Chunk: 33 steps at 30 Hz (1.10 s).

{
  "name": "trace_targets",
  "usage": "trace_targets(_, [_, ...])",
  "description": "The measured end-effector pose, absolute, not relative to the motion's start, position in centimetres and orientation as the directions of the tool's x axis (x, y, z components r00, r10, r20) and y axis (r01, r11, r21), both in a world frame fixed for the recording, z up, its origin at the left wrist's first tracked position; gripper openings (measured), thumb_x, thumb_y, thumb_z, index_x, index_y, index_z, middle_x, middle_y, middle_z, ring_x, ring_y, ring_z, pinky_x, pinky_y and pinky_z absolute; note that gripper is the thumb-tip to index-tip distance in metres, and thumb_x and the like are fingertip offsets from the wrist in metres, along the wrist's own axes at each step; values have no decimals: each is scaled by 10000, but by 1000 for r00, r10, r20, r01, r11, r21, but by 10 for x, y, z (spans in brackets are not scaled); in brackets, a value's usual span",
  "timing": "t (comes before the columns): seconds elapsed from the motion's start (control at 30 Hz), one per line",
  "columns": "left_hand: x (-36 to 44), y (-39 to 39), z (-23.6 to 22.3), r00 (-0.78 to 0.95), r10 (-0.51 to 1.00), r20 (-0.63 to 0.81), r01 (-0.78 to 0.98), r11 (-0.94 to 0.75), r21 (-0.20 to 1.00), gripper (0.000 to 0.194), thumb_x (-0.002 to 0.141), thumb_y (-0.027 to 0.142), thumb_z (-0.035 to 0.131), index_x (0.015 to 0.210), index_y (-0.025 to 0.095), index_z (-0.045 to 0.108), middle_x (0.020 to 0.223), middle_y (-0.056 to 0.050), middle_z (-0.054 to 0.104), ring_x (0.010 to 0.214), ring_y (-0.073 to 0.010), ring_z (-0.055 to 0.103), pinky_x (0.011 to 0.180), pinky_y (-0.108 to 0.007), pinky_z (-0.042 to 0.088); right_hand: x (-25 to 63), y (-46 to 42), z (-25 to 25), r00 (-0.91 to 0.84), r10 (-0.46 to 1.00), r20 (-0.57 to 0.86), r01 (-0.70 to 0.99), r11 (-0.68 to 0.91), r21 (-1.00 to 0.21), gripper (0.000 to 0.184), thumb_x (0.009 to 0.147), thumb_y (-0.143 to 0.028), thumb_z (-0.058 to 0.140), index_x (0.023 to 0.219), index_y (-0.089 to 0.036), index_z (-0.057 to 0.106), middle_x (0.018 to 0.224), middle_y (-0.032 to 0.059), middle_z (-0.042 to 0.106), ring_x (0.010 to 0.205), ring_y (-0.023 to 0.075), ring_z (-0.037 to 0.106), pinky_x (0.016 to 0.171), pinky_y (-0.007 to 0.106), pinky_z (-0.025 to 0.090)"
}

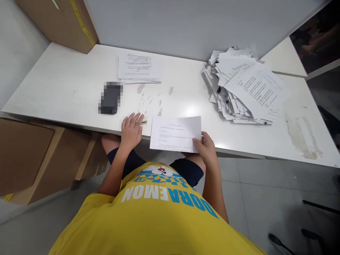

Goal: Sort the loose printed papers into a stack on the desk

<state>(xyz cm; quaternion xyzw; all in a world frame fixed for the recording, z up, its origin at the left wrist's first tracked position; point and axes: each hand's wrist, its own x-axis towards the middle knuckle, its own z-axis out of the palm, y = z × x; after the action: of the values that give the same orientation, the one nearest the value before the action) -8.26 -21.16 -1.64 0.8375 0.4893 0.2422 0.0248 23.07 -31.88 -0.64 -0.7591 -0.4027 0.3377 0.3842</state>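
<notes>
My right hand (208,147) pinches the lower right corner of a printed sheet of paper (175,132), thumb on top and fingers behind. The sheet is held over the table's front edge, its printed side up. My left hand (131,131) lies palm down at the same edge, fingers stretched and a little apart. Under its fingertips a small pale object (144,122) with a dark metal strip pokes out, resembling a stapler. Most of it is hidden by the fingers, and I see no grip around it.
On the white table (183,88) lie a neat stack of printed sheets (138,69) and a blurred-out dark phone-like object (111,98). A large untidy heap of papers (241,85) stands at the right. Cardboard boxes (23,152) are below left, another box (61,24) behind.
</notes>
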Motion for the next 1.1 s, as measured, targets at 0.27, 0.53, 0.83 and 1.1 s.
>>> trace_targets(0.27, [-80, -210, -24, 387, 818, 425, 822, -515, 244, 490, 1003, 310, 343, 1470, 212, 456, 1483, -102, 536, 1416, -278, 426, 1215, -481, 228, 229, -332, 13, 411, 907, -94, 501, -311, -808, 372, 811, -397, 548, 1142, -237, 608, 1013, 80, 700, 925, 283, 633, 807, 411, 490])
trace_targets(0.53, [-80, -209, -27, 383, 810, 444, 822, -518, 235, 500, 977, 284, 371, 1458, 189, 469, 1458, -118, 556, 1391, -286, 450, 1205, -483, 236, 230, -319, -16, 384, 890, -247, 57, -290, -955, 348, 702, -415, 677, 993, -247, 588, 745, -21, 634, 705, 188, 595, 649, 300, 456])
trace_targets(0.83, [-80, -209, -28, 380, 823, 422, 825, -508, 248, 506, 982, 295, 364, 1472, 202, 451, 1480, -109, 535, 1404, -283, 434, 1214, -491, 221, 226, -311, -17, 374, 877, -303, -14, -321, -947, 313, 685, -370, 701, 950, -241, 597, 731, -28, 654, 657, 163, 588, 605, 270, 444])
trace_targets(1.1, [-79, -209, -28, 388, 806, 447, 831, -515, 208, 496, 986, 289, 361, 1464, 200, 461, 1465, -108, 550, 1393, -276, 446, 1208, -475, 235, 226, -309, -9, 397, 866, -303, -67, -301, -951, 318, 684, -356, 705, 963, -258, 589, 684, -41, 629, 588, 159, 562, 560, 289, 480])
